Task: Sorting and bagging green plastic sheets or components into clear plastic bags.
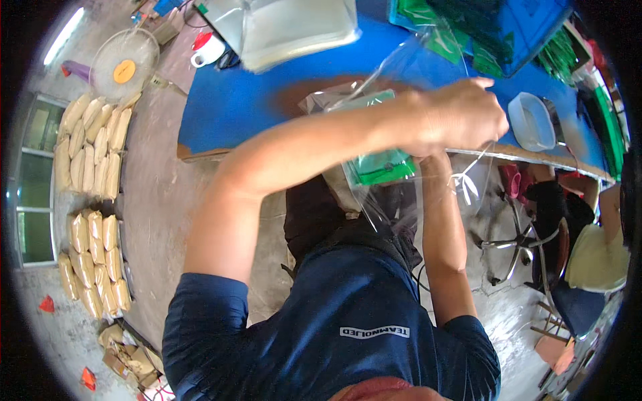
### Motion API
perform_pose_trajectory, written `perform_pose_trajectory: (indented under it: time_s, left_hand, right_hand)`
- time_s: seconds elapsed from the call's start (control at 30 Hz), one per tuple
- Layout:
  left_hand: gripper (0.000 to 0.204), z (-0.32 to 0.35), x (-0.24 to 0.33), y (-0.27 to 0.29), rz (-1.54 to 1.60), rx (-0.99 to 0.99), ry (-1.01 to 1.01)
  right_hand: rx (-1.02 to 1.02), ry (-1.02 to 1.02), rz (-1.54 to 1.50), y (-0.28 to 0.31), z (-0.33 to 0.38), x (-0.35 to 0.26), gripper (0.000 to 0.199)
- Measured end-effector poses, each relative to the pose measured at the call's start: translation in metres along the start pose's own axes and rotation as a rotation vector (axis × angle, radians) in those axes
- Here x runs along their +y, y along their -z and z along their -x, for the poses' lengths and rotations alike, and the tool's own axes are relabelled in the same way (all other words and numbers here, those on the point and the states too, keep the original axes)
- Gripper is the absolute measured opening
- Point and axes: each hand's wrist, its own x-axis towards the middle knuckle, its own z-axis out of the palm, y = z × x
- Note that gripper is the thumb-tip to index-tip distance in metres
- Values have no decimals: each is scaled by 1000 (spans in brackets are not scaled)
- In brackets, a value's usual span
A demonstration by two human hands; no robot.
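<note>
My left arm reaches across in front of me to the right. My left hand (468,115) is closed in a fist above the table's front edge; what it grips is hidden. Below it, my right hand (433,159) is mostly covered by the left, so its fingers do not show. A clear plastic bag (374,204) with a green flat item (384,168) in it hangs by the edge, partly behind my left forearm. A white tie-like strip (466,187) dangles beneath my left fist. Motion blurs the hands a little.
On the blue table (234,110) lie a stack of clear bags (294,37), a white mug (208,50), a white plastic tub (531,121) and green packs (445,43) by a blue bin (525,33). A swivel chair base (518,242) and a seated person (598,257) are at right.
</note>
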Motion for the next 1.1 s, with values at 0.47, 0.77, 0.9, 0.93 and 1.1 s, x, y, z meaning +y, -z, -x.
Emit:
perform_pose_trajectory:
  time_s: [0.47,0.77,0.9,0.93,1.1]
  left_hand:
    - [84,224,1,-86,1726,1225,1013]
    - [66,230,-11,-93,2170,1363,874]
    - [42,224,-15,-84,2129,1538,955]
    - [42,222,-16,-84,2130,1526,957]
    - [26,223,-15,-81,1965,1446,1073]
  right_hand:
    - [-295,-520,829,-58,-4,-9,68]
    - [-270,-519,-52,-2,-23,29,79]
    - [-207,-307,-509,-43,16,30,81]
    - [-110,-227,-388,-50,23,27,81]
    - [-159,-352,-355,-62,15,28,69]
